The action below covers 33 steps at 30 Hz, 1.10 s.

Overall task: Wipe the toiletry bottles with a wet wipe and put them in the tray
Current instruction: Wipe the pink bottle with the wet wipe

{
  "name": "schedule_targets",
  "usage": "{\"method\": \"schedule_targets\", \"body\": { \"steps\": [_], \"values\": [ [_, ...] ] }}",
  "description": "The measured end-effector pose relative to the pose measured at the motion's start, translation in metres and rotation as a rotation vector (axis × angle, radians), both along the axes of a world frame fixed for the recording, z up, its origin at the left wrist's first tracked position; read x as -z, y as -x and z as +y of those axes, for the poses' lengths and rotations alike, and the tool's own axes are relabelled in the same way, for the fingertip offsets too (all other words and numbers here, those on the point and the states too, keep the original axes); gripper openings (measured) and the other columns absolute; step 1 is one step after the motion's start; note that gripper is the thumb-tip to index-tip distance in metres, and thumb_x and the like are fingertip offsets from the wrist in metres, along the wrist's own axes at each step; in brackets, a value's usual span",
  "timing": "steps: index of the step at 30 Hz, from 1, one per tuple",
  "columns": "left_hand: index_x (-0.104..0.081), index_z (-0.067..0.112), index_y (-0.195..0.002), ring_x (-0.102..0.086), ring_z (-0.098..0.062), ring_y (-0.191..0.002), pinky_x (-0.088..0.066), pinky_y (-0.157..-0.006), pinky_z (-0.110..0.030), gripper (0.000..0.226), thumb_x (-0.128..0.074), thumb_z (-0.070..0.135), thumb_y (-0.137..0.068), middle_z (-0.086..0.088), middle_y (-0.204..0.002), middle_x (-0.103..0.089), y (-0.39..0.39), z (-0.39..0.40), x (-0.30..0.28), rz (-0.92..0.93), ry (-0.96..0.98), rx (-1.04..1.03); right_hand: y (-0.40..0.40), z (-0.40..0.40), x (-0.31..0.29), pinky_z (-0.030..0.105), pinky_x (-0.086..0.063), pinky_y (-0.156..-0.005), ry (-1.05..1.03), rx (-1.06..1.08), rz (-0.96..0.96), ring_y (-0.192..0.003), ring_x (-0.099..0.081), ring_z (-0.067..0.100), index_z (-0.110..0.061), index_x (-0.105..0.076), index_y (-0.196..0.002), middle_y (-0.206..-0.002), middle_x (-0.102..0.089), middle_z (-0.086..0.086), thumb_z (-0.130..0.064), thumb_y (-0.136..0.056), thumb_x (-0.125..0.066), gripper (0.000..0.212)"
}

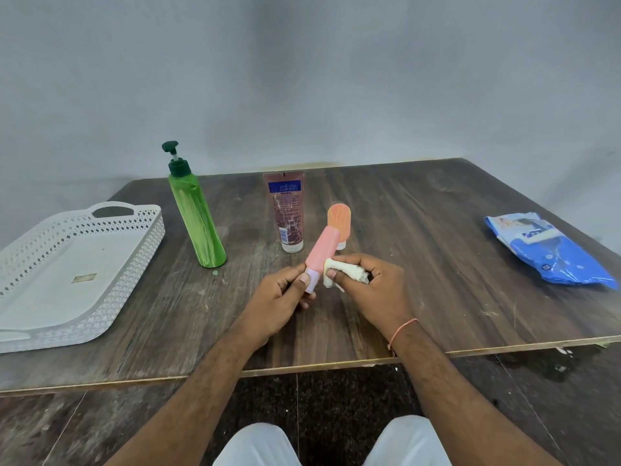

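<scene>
Nearest to the camera are the person's two knees in white trousers, above a dark speckled floor. Both forearms reach forward over the near edge of the wooden table (pixel 437 264).

The left hand (pixel 279 297) has its fingers curled around the lower end of a small pink tube (pixel 321 252); the thumb lies along the pale lilac cap at the bottom. The tube is held above the table, tilted, with its pink body pointing up and away to the right. The right hand (pixel 373 290) is also closed: its fingers and thumb grip a bunched white wet wipe (pixel 339 270). One end of the wipe sticks out by the thumb and touches the side of the pink tube, just where the pink part meets the cap. A thin orange thread is around the right wrist.

Just behind the tube stands a small orange bottle (pixel 339 218), partly hidden by the tube. Near it on the left, a brownish lotion tube (pixel 287 210) with a blue label stands on its white cap. Further left, a tall green pump bottle (pixel 198 216) with a dark green pump head stands on the table, and a small green spot is on the wood in front of its base.

At the left edge of the table lies the white perforated tray (pixel 148 237) with cut-out handles; only a small sticker shows on its floor. Far on the right side, well apart from the bottles, lies a blue wet wipe pack (pixel 551 257). Behind the table there is a plain grey wall.
</scene>
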<state>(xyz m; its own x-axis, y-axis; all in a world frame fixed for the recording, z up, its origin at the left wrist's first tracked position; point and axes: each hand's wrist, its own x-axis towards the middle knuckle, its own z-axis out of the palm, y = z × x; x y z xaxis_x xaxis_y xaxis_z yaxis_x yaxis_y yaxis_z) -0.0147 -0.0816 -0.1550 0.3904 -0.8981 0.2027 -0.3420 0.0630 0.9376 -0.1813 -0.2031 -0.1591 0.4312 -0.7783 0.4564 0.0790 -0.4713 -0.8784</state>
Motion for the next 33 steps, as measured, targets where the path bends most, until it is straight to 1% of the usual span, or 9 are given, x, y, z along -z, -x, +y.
{"method": "schedule_targets", "body": {
  "steps": [4, 7, 9, 14, 21, 23, 25, 27, 33],
  "values": [
    [-0.064, 0.034, -0.138, -0.066, -0.002, -0.085, -0.054, -0.072, -0.023, 0.037, -0.060, 0.014, -0.107, -0.008, -0.107, -0.069, 0.000, 0.000, 0.002, -0.094, 0.069, 0.028, 0.000, -0.009, 0.002, 0.038, -0.065, -0.079, -0.101, 0.069, -0.039, -0.087, -0.077, 0.009, -0.033, -0.084, -0.101, -0.093, -0.082, -0.014, -0.021, -0.086, -0.091, 0.020],
    [-0.062, 0.050, -0.138, -0.071, -0.009, -0.108, -0.056, -0.097, -0.029, 0.049, -0.071, 0.025, -0.097, 0.001, -0.119, -0.070, 0.001, 0.000, 0.004, -0.094, 0.076, 0.005, 0.001, -0.016, 0.003, 0.050, -0.068, -0.080, -0.188, 0.082, -0.109, -0.093, -0.079, 0.020, -0.027, -0.085, -0.107, -0.099, -0.083, -0.005, -0.023, -0.089, -0.089, 0.018],
    [-0.062, 0.040, -0.141, -0.070, -0.011, -0.120, -0.053, -0.107, -0.035, 0.051, -0.074, 0.021, -0.096, 0.005, -0.131, -0.072, 0.002, 0.001, 0.004, -0.054, 0.066, 0.015, 0.002, -0.016, 0.002, 0.050, -0.068, -0.079, -0.236, 0.075, -0.160, -0.095, -0.080, 0.024, -0.027, -0.084, -0.104, -0.100, -0.083, -0.001, -0.020, -0.090, -0.088, 0.016],
    [-0.054, 0.039, -0.135, -0.069, -0.014, -0.090, -0.054, -0.082, -0.038, 0.050, -0.077, 0.024, -0.093, 0.007, -0.111, -0.080, 0.007, 0.004, 0.001, -0.105, 0.019, 0.032, 0.004, -0.016, 0.001, 0.047, -0.068, -0.078, -0.294, 0.072, -0.200, -0.099, -0.080, 0.023, -0.022, -0.083, -0.109, -0.103, -0.083, 0.001, -0.021, -0.091, -0.087, 0.018],
    [-0.040, 0.040, -0.153, -0.057, 0.001, -0.122, -0.043, -0.100, -0.017, 0.054, -0.057, 0.016, -0.107, 0.017, -0.140, -0.060, 0.010, 0.001, -0.002, -0.257, 0.012, -0.019, 0.002, -0.017, 0.002, 0.050, -0.068, -0.080, -0.302, 0.053, -0.189, -0.101, -0.079, 0.030, -0.027, -0.085, -0.105, -0.103, -0.083, 0.003, -0.023, -0.090, -0.088, 0.016],
    [-0.031, 0.032, -0.163, -0.053, -0.004, -0.129, -0.044, -0.112, -0.026, 0.057, -0.049, 0.021, -0.110, 0.004, -0.150, -0.054, 0.007, 0.000, 0.001, -0.235, 0.015, -0.049, 0.003, -0.016, 0.001, 0.051, -0.068, -0.080, -0.304, 0.048, -0.185, -0.101, -0.078, 0.030, -0.025, -0.084, -0.107, -0.103, -0.082, 0.003, -0.021, -0.091, -0.087, 0.016],
    [-0.029, 0.036, -0.165, -0.058, -0.012, -0.120, -0.049, -0.104, -0.039, 0.054, -0.041, 0.030, -0.112, -0.009, -0.146, -0.054, 0.006, -0.002, 0.004, -0.197, -0.013, -0.082, 0.004, -0.015, 0.000, 0.050, -0.068, -0.080, -0.306, 0.033, -0.186, -0.101, -0.078, 0.031, -0.023, -0.084, -0.108, -0.104, -0.082, 0.003, -0.019, -0.092, -0.086, 0.017],
    [-0.032, 0.038, -0.163, -0.060, -0.003, -0.101, -0.050, -0.091, -0.032, 0.051, -0.039, 0.027, -0.114, -0.003, -0.138, -0.058, 0.004, -0.005, 0.006, -0.198, -0.028, -0.112, 0.005, -0.015, 0.000, 0.049, -0.068, -0.081, -0.296, 0.017, -0.173, -0.103, -0.077, 0.030, -0.023, -0.084, -0.110, -0.106, -0.082, 0.003, -0.019, -0.092, -0.086, 0.019],
    [-0.055, 0.029, -0.153, -0.063, 0.001, -0.103, -0.043, -0.091, -0.011, 0.058, -0.072, 0.019, -0.099, 0.003, -0.112, -0.064, -0.002, -0.007, 0.010, -0.258, -0.025, -0.150, 0.003, -0.015, 0.000, 0.050, -0.068, -0.082, -0.233, 0.056, -0.110, -0.100, -0.077, 0.020, -0.028, -0.081, -0.110, -0.107, -0.080, -0.006, -0.015, -0.091, -0.086, 0.024]
  ]
}}
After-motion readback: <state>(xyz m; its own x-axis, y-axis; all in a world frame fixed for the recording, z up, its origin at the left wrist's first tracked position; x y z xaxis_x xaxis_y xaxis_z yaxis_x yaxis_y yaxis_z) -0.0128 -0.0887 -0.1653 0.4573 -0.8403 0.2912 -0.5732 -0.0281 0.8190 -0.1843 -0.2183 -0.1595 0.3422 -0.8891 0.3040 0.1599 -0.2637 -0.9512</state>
